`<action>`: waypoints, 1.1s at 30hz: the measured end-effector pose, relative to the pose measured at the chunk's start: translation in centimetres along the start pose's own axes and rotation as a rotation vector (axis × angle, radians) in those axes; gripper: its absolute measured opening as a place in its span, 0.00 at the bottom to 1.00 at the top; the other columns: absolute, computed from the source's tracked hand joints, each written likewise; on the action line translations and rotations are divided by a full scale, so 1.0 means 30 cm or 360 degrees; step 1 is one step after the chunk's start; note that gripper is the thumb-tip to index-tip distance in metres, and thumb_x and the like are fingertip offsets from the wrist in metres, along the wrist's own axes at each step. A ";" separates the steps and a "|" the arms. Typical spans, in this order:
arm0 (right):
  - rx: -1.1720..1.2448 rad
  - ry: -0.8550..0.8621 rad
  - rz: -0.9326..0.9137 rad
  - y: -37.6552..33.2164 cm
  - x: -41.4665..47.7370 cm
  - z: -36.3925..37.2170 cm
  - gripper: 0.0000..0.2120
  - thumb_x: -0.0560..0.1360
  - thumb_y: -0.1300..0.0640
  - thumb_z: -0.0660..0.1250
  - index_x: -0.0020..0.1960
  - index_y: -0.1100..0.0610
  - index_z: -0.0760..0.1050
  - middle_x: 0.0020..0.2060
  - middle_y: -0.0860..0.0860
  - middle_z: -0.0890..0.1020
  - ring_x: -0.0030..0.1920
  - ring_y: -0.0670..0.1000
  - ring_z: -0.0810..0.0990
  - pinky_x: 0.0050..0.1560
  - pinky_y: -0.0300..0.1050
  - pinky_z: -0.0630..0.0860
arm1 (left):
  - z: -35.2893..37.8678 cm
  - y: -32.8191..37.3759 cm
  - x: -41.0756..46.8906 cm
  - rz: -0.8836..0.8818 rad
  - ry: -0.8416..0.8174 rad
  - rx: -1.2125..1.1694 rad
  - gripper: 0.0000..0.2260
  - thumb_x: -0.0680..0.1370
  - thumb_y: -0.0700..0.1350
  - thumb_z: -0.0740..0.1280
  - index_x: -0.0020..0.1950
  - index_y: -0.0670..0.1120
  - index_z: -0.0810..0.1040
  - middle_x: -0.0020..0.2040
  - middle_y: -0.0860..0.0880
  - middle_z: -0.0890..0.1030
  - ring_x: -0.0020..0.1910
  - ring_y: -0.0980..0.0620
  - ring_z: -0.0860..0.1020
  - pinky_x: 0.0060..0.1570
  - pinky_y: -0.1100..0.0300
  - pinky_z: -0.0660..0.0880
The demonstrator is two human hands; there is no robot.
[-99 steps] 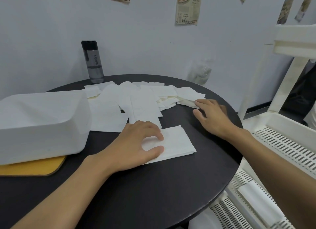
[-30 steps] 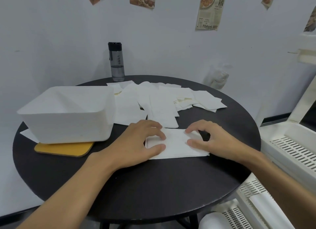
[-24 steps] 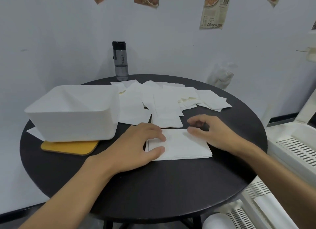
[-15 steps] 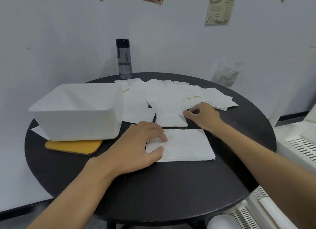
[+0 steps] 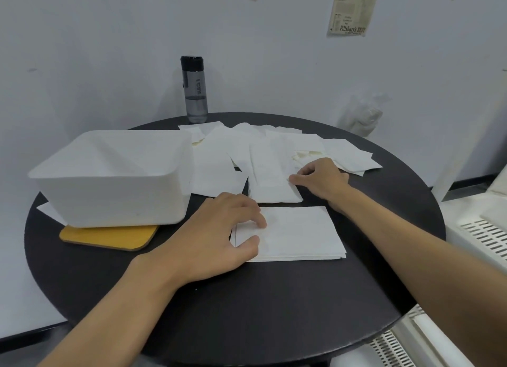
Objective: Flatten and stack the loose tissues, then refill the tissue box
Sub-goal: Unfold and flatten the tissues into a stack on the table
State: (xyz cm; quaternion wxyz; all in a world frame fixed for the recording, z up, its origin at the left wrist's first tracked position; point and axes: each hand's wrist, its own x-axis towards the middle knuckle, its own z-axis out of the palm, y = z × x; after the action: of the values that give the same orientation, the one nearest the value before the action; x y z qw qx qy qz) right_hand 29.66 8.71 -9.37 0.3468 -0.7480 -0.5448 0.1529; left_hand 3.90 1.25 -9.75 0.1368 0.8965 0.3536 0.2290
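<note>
A neat stack of flattened white tissues [image 5: 299, 233] lies near the middle of the round black table [image 5: 247, 311]. My left hand [image 5: 219, 235] presses on the stack's left end, with its fingers bent over the top sheet. Behind the stack, several loose tissues [image 5: 263, 161] are spread across the table. My right hand [image 5: 321, 178] reaches among them and its fingertips pinch the right edge of a long loose tissue [image 5: 270, 180]. The white tissue box [image 5: 115, 174] stands upside down at the left on its yellow lid [image 5: 109, 236].
A grey water bottle [image 5: 194, 89] with a black cap stands at the table's back edge by the wall. A white slatted rack [image 5: 477, 243] stands close to the table's right side. One tissue corner [image 5: 50, 210] sticks out under the box at the left.
My right hand left the stack and moved back to the loose tissues, where it now pinches one. My left hand stayed on the stack. The view shifted slightly.
</note>
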 end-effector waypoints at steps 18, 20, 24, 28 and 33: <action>0.1160 0.0296 -0.0196 0.003 -0.162 -0.147 0.06 0.75 0.64 0.69 0.42 0.56 0.76 0.38 0.58 0.82 0.39 0.51 0.79 0.45 0.48 0.77 | 0.007 -0.012 0.021 -0.0229 0.0341 -0.0296 0.07 0.81 0.52 0.63 0.57 0.60 0.76 0.57 0.68 0.75 0.60 0.64 0.73 0.59 0.67 0.68; 0.1344 0.0185 -0.0181 0.004 -0.193 -0.160 0.06 0.76 0.66 0.69 0.43 0.57 0.76 0.39 0.58 0.82 0.41 0.53 0.80 0.47 0.50 0.78 | 0.006 -0.006 0.032 -0.0377 0.0520 -0.0441 0.07 0.82 0.50 0.63 0.58 0.60 0.75 0.54 0.66 0.77 0.52 0.64 0.75 0.51 0.68 0.70; 0.1690 -0.0068 -0.0149 -0.007 -0.252 -0.186 0.04 0.78 0.66 0.68 0.45 0.59 0.75 0.41 0.57 0.82 0.40 0.55 0.79 0.43 0.45 0.79 | 0.005 0.008 0.052 -0.0514 0.0638 -0.0645 0.08 0.82 0.50 0.64 0.61 0.57 0.73 0.56 0.61 0.78 0.52 0.63 0.77 0.50 0.70 0.71; 0.1895 -0.0313 -0.0137 -0.018 -0.295 -0.216 0.05 0.79 0.66 0.64 0.45 0.58 0.74 0.40 0.54 0.84 0.36 0.50 0.83 0.35 0.41 0.79 | -0.002 0.027 0.061 -0.0571 0.0609 -0.0896 0.07 0.82 0.53 0.64 0.59 0.62 0.70 0.47 0.62 0.83 0.49 0.64 0.79 0.49 0.67 0.71; 0.1807 -0.0542 -0.0126 -0.014 -0.319 -0.232 0.06 0.78 0.66 0.64 0.44 0.58 0.73 0.35 0.51 0.83 0.31 0.48 0.80 0.33 0.38 0.77 | -0.005 0.059 0.054 -0.0515 0.0591 -0.0912 0.12 0.82 0.53 0.63 0.65 0.54 0.69 0.25 0.63 0.75 0.30 0.64 0.73 0.44 0.60 0.68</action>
State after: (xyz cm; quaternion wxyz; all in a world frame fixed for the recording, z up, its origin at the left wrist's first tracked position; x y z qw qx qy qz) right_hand 30.14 -2.49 -5.54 0.6059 -0.3896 -0.4533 0.5251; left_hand 5.89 1.13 -8.40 0.3500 0.6977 0.4312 0.4526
